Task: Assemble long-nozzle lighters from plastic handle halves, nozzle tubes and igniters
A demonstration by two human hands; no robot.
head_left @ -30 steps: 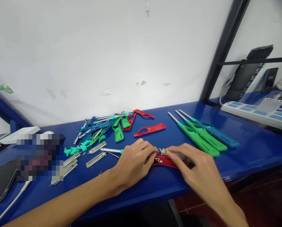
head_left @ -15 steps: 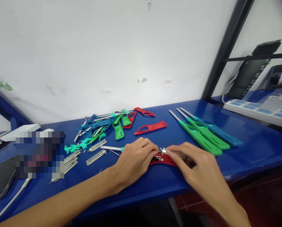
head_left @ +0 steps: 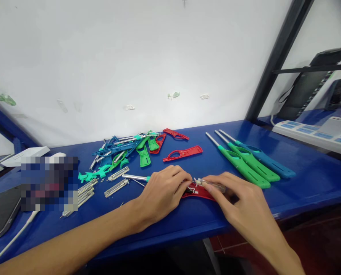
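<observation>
Fingers [head_left: 213,178] of my right hand [head_left: 241,196] pinch a clear tank [head_left: 220,188] between thumb and forefinger, just above a red shell [head_left: 203,193] that lies in front of me on the blue bench [head_left: 207,166]. The tank's long axis runs roughly left to right, sloping slightly toward me at its right end, and its white tip [head_left: 199,182] points left at my other fingertips. Whether the tank touches the shell below, I cannot tell. On my left hand [head_left: 164,189], thumb and forefinger come together just beside that tip; what they grip there is too small to make out. Under them, the red shell also stretches left to right, with a black part and a white wire [head_left: 192,189] showing in its hollow. A metal rod [head_left: 134,177] with a green collar emerges from behind my left hand, pointing left; my hand hides its other end. Two loose clear tanks [head_left: 117,188] lie near the rod's free end, slanting up to the right. Beyond my hands, a red handle half [head_left: 183,153] lies with its narrow end to the left. Off to my right, three lighters [head_left: 241,167] lie side by side, their rods pointing away and leftward.
</observation>
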